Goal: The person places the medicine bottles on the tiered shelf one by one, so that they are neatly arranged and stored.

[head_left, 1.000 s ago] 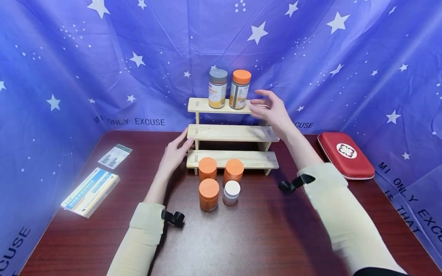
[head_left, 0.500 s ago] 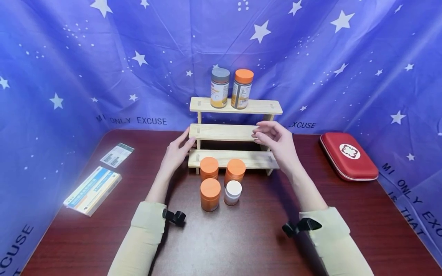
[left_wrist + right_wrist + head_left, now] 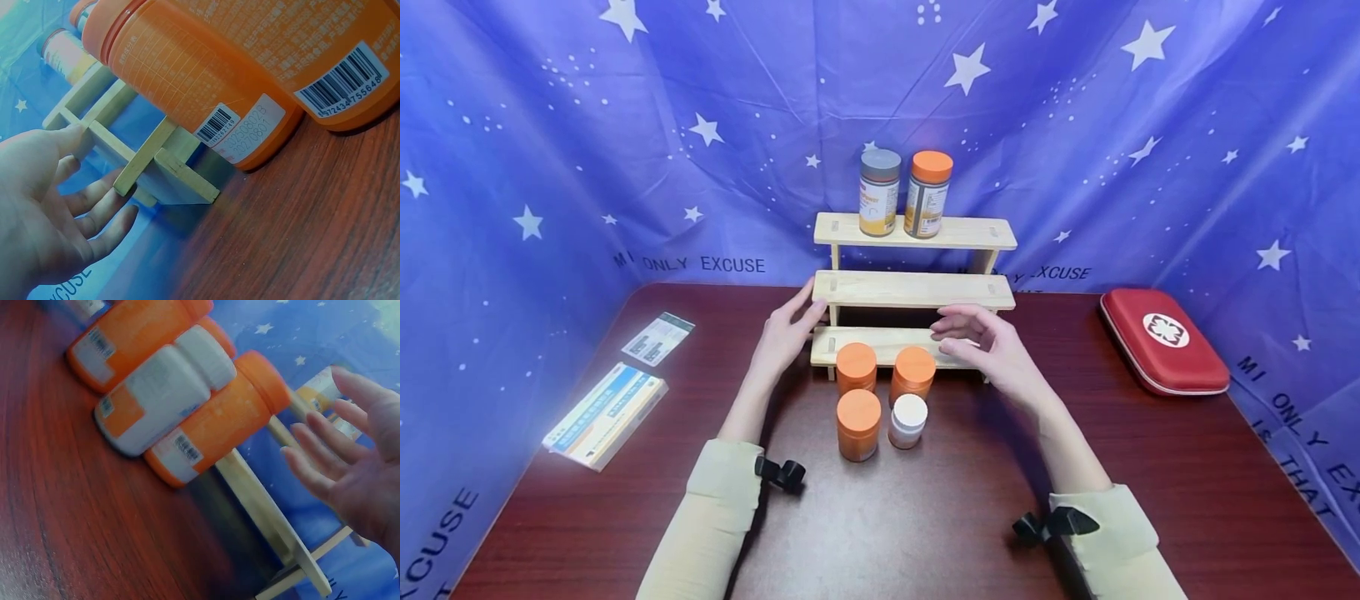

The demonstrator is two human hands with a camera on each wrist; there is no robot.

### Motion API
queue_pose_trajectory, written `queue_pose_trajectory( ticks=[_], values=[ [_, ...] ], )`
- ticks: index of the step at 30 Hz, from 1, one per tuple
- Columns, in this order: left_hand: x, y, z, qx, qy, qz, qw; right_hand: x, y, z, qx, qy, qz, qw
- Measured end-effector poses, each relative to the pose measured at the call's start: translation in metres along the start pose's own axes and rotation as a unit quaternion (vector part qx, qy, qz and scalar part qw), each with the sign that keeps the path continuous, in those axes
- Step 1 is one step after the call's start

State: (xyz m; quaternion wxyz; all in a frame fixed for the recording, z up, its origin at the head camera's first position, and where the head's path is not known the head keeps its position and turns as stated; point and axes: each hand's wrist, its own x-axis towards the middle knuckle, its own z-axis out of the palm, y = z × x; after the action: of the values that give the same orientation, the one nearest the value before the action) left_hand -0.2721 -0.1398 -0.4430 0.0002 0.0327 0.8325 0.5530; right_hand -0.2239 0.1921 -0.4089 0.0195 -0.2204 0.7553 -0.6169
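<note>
A three-tier wooden display stand (image 3: 917,287) stands at the back middle of the table. My left hand (image 3: 781,337) touches its left end at the middle tier; in the left wrist view the loosely extended fingers (image 3: 100,203) rest by the shelf ends. My right hand (image 3: 992,350), fingers loosely bent and holding nothing, hovers over the bottom tier's right part. In front of the stand are three orange bottles (image 3: 858,429) and a smaller white bottle (image 3: 907,423), all upright. On the top tier stand a grey-capped bottle (image 3: 878,196) and an orange-capped bottle (image 3: 928,196).
A red zippered case (image 3: 1165,342) with a white emblem lies at the table's right. To the left are a blue-and-white box (image 3: 604,417) and a flat card-like packet (image 3: 658,337). A blue star-patterned curtain (image 3: 760,100) surrounds the table's back and sides.
My right hand has come down from beside the top-tier bottles, past the middle tier, to over the bottom tier. My left hand stays at the stand's left end.
</note>
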Motion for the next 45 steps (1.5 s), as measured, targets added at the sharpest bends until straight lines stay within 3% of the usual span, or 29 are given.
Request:
queue_pose_trajectory(
  ticks=[4,16,28,45],
  values=[
    [0.0,0.0,-0.001,0.001,0.002,-0.006,1.0,-0.001,0.005,0.0,-0.026,-0.054,0.012,0.9981],
    [0.001,0.0,0.0,0.0,-0.002,-0.006,1.0,-0.004,0.009,-0.001,-0.048,-0.127,0.047,0.9897],
    [0.001,0.0,0.0,-0.006,-0.004,-0.003,1.0,-0.005,0.013,0.009,-0.044,-0.148,0.062,0.9861],
    [0.001,-0.001,0.0,0.001,-0.004,-0.014,0.9999,-0.005,0.018,0.015,-0.075,-0.138,0.057,0.9859]
  ],
)
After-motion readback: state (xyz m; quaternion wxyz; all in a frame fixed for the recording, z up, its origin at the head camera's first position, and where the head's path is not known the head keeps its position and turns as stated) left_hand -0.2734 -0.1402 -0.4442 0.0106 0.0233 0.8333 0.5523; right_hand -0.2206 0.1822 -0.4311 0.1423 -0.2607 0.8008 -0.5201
